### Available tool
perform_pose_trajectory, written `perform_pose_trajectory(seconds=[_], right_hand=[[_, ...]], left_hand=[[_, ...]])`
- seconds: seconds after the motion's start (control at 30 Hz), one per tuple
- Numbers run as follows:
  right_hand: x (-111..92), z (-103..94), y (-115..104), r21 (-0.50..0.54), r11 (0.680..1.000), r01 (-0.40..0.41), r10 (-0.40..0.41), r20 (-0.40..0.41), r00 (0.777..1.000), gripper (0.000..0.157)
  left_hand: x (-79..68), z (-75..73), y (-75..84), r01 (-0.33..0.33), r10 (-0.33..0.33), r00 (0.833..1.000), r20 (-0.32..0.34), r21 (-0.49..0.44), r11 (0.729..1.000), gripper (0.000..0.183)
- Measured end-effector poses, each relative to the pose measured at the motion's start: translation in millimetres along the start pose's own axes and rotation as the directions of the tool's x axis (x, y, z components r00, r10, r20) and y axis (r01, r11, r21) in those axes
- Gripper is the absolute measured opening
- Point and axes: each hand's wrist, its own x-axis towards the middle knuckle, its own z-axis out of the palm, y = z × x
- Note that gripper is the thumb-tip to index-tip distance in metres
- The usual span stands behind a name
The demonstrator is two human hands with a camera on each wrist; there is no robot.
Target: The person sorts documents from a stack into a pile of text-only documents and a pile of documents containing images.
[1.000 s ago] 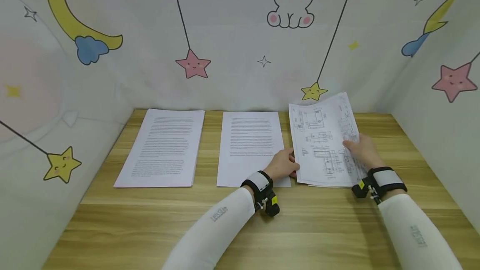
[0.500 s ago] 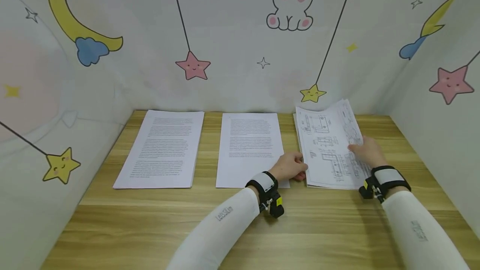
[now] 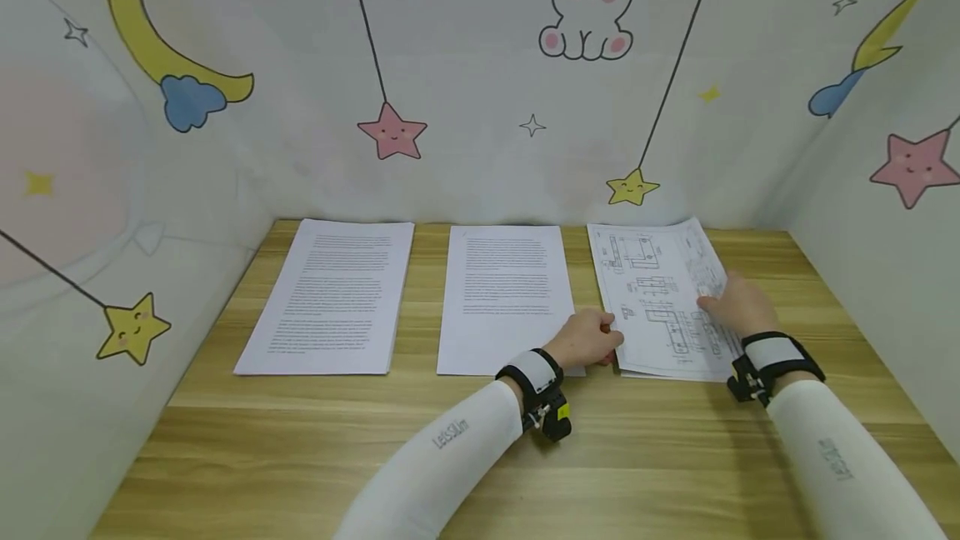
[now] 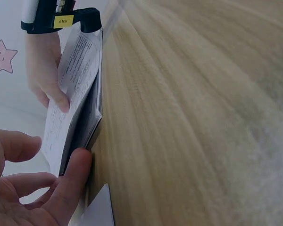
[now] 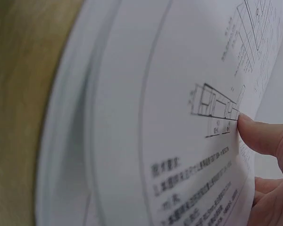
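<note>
White backdrop with cartoon stars (image 3: 480,65) fills the top of the frame, and below it runs the wood-grain tabletop (image 3: 285,457). On it, three lots of paper in a row! Left of frame, the left text pile (image 3: 326,298) lies flat. Right of centre sits the drawing stack (image 3: 652,294), the one both hands are working, and the left wrist view shows a gap between its upper sheets and the bundle below. Dead centre, the middle text pages (image 3: 506,286) lie well apart from the left pile, perhaps so the lots don't mix.

Now the right hand (image 3: 744,307): thumb on top, fingers behind, pinching the upper sheets at their right edge, likely to control that lifted layer. Opposite, the left hand (image 3: 583,338) grips nothing; thumb and fingers stand apart, a fingertip at the stack's near left corner, presumably as a stop to square the edges.
</note>
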Motion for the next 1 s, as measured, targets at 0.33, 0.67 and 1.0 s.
perform_pose_trajectory(seconds=[0.33, 0.67, 1.0], right_hand=[[-7, 5.0, -10, -0.175, 0.982, -0.073, 0.081, 0.038, 0.996, 0.049], [-10, 4.4, -17, -0.269, 0.96, -0.073, 0.085, 0.032, 0.996, 0.055], [-20, 5.1, -51, -0.242, 0.967, 0.077, -0.1, -0.081, 0.992, 0.046]], left_hand=[[-3.7, 1.6, 1.9, -0.071, 0.087, 0.995, -0.054, 0.258, 0.964, 0.024], [-4.4, 0.4, 0.4, -0.043, 0.091, 0.993, -0.073, 0.494, 0.869, 0.024], [-20.4, -23.3, 6.1, -0.044, 0.092, 0.987, -0.133, 0.326, 0.944, 0.03]])
